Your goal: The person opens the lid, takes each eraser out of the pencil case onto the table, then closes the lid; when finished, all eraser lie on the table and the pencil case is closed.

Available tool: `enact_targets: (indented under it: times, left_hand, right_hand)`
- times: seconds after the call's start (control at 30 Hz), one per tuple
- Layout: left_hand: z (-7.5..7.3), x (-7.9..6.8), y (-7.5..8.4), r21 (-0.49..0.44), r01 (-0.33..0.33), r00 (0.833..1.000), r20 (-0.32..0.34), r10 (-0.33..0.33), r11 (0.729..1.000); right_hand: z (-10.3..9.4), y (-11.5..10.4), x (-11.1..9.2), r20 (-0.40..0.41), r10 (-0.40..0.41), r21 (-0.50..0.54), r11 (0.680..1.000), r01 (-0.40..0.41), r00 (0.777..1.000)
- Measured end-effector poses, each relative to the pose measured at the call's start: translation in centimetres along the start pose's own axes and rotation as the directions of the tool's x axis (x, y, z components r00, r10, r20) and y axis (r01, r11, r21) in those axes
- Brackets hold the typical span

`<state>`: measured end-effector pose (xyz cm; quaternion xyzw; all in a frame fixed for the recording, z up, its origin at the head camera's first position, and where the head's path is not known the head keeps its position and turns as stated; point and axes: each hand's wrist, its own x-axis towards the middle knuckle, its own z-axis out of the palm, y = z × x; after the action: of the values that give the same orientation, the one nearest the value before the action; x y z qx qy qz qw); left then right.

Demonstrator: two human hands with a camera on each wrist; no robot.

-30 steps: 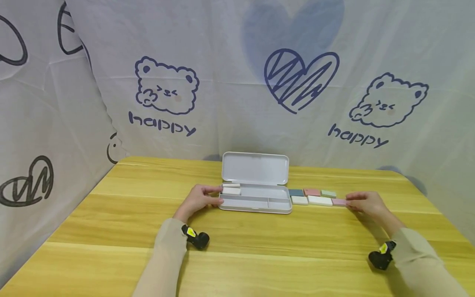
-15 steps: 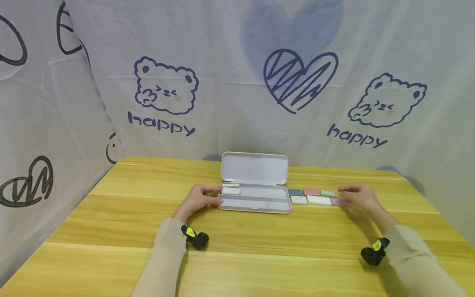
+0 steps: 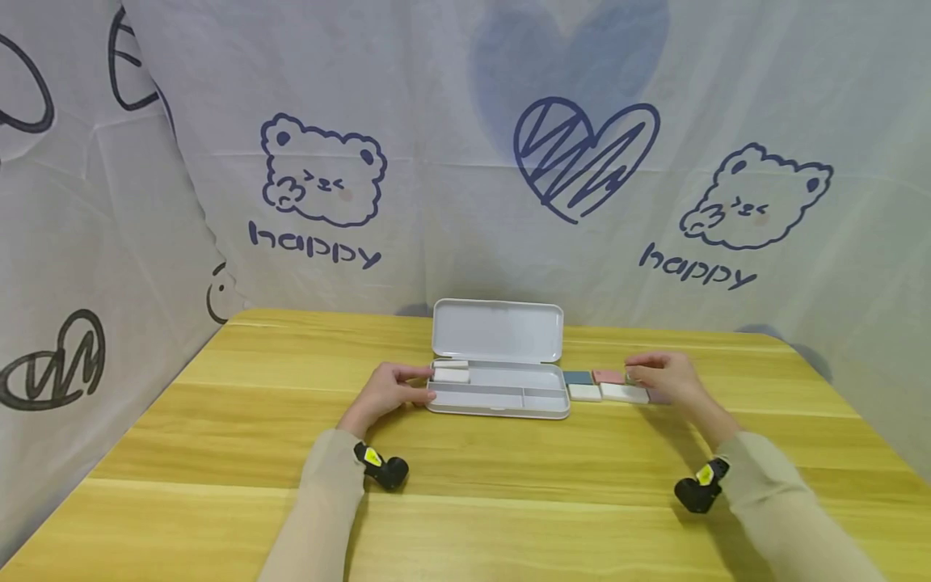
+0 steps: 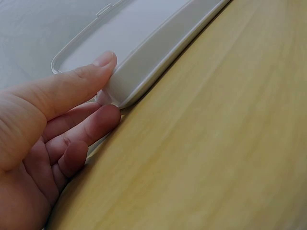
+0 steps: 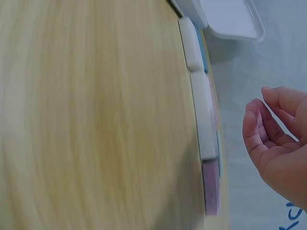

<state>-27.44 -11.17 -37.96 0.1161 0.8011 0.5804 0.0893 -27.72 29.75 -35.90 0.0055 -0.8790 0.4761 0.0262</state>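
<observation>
A white pencil case (image 3: 502,413) lies on the table, its lid (image 3: 498,330) raised at the back. My left hand (image 3: 385,390) holds its left end, thumb (image 4: 96,72) over the rim and fingers against the end wall. Two white blocks (image 3: 451,375) sit in the back left compartment. To the case's right, small blocks form two rows: teal (image 3: 579,377), pink (image 3: 607,377) and pale green behind; short white (image 3: 585,393), long white (image 3: 624,394) and purple (image 5: 211,187) in front. My right hand (image 3: 672,378) hovers over the right end, bent fingers holding nothing, largely covering the green block.
The wooden table (image 3: 509,501) stretches out in front of the case. Behind it hangs a white cloth (image 3: 451,202) with printed bears and hearts, close to the raised lid. A black wrist camera (image 3: 389,471) is strapped to each forearm.
My right hand has left the end of the purple block, risen and moved left over the green and pink blocks. The left hand keeps its place on the case.
</observation>
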Motion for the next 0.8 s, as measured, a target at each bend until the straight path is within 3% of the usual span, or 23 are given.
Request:
enact_targets:
  times: [0.27, 0.47, 0.8]
  left_hand:
    - [0.0, 0.0, -0.1, -0.004, 0.0, 1.0, -0.004, 0.0, 1.0]
    - [0.1, 0.1, -0.2, -0.003, 0.001, 1.0, -0.003, -0.001, 1.0]
    - [0.0, 0.0, -0.1, 0.004, 0.0, 1.0, -0.001, 0.0, 1.0]
  right_hand:
    - [1.9, -1.2, 0.6, 0.011, 0.014, 0.044, 0.999, -0.014, 1.0]
    - [3.3, -2.0, 1.1, 0.061, 0.019, 0.161, 0.987, -0.028, 0.998]
    - [6.5, -3.7, 1.4, 0.07, -0.063, 0.212, 0.976, 0.046, 0.996]
